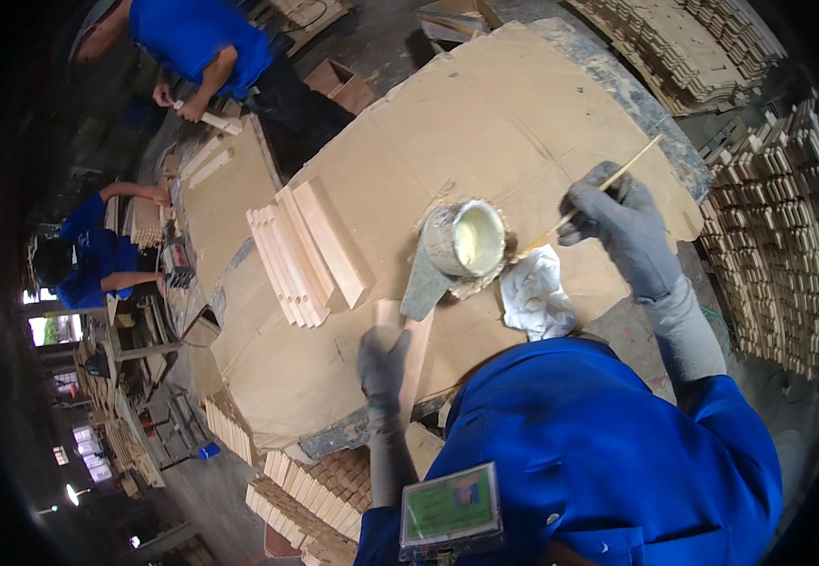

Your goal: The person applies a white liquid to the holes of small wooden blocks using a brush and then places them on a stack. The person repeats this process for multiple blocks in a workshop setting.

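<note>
My right hand [617, 217], in a grey glove, is closed round a thin wooden stick [638, 158]. The stick's lower end reaches down beside a crusted pot [436, 247] with pale cream-coloured stuff inside. A crumpled white cloth [534, 294] lies just below that end. My left hand [381, 366], gloved too, grips a pale wooden strip [416, 363] near the table's front edge; its fingers are partly hidden. Between the pot and this strip is a flat grey piece [425, 285]. Left of the pot, several wooden strips [306, 250] lie side by side.
Brown cardboard [513, 104] covers the worktable. Stacks of wooden pieces stand at the right [777, 236] and below the table's front left [310, 495]. Two people in blue work at the far left, one holding a wooden piece [213, 120]. A wooden box [339, 85] stands behind the table.
</note>
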{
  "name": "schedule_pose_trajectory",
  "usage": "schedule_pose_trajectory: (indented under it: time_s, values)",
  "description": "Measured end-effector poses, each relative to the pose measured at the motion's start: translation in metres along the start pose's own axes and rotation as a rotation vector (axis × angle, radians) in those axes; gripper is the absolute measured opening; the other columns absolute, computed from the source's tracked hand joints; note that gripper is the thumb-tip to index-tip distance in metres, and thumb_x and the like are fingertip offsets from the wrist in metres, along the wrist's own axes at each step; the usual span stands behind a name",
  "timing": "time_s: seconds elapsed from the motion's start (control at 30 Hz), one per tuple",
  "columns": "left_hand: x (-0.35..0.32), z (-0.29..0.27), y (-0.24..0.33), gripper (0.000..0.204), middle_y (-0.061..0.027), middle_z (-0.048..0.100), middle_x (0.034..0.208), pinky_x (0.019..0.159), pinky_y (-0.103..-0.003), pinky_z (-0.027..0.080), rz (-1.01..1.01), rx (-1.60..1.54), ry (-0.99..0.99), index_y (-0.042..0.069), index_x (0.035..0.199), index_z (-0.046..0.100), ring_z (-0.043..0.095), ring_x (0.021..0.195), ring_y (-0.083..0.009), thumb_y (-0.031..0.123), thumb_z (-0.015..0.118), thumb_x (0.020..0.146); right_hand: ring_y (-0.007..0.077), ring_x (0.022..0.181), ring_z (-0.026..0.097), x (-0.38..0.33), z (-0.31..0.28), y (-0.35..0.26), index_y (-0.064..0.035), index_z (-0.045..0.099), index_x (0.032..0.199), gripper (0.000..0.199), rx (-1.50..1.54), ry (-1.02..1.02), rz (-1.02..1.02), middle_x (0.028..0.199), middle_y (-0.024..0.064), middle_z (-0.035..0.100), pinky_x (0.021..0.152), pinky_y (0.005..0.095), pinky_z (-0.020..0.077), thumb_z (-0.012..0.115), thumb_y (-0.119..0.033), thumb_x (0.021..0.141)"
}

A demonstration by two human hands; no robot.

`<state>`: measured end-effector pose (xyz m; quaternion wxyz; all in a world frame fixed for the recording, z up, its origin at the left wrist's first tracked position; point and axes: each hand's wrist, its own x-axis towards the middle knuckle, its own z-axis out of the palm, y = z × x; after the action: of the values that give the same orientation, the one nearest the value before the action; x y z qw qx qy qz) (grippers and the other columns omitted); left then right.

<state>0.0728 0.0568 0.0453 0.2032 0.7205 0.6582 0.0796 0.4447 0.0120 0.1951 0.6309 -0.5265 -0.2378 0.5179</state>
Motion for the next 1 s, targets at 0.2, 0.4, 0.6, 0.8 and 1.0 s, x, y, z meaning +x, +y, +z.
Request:
schedule_pose_trajectory:
  time_s: [0.2,0.4,0.6,0.8,1.0]
  values:
    - [-0.024,-0.086,0.054,0.032,-0.0021,0.051,0.077,0.060,-0.026,0.044,-0.050,-0.906,0.112,0.004,0.107,0.052,0.052,0.066,-0.0128,0.009,0.064,0.078,0.0151,0.074,0.064,0.004,0.002,0.030,0.0012,0.056,0.096,0.021,0.042,-0.054,0.029,0.085,0.0104,0.063,0.068,0.0253,0.0539,0.067,-0.007,0.081]
    - [-0.023,-0.097,0.116,0.057,-0.0040,0.057,0.068,0.051,-0.022,0.044,0.008,-0.932,-0.123,-0.003,0.118,0.047,0.055,0.057,-0.0130,0.001,0.062,0.063,0.0123,0.071,0.062,0.008,0.019,0.079,0.0000,0.063,0.085,0.021,-0.137,0.054,-0.017,0.075,0.0076,0.065,0.065,0.0257,0.0497,0.069,-0.019,0.079]
    - [-0.016,-0.079,0.140,0.056,-0.0074,0.062,0.090,0.062,-0.025,0.048,-0.045,-0.863,-0.302,-0.002,0.119,0.050,0.059,0.073,-0.0128,-0.001,0.067,0.067,0.0129,0.071,0.062,-0.008,0.024,0.081,-0.0006,0.063,0.087,0.023,-0.232,0.017,0.032,0.076,0.0082,0.066,0.061,0.0270,0.0493,0.069,-0.022,0.080]
    - [-0.013,-0.077,0.149,0.051,-0.0080,0.060,0.092,0.066,-0.028,0.049,-0.059,-0.678,-0.291,-0.002,0.117,0.051,0.060,0.079,-0.0149,0.003,0.070,0.069,0.0150,0.072,0.064,-0.035,0.018,0.065,0.0006,0.062,0.095,0.019,-0.460,-0.164,-0.027,0.086,0.0117,0.066,0.065,0.0265,0.0513,0.067,-0.010,0.080]
    - [-0.013,-0.067,0.140,0.055,-0.0116,0.057,0.095,0.068,-0.032,0.050,0.177,-0.481,-0.158,-0.003,0.115,0.052,0.061,0.077,-0.0213,0.006,0.073,0.065,0.0209,0.082,0.064,-0.037,0.004,0.062,-0.0016,0.064,0.094,0.019,-0.323,-0.178,-0.015,0.091,0.0116,0.066,0.071,0.0300,0.0498,0.064,-0.017,0.084]
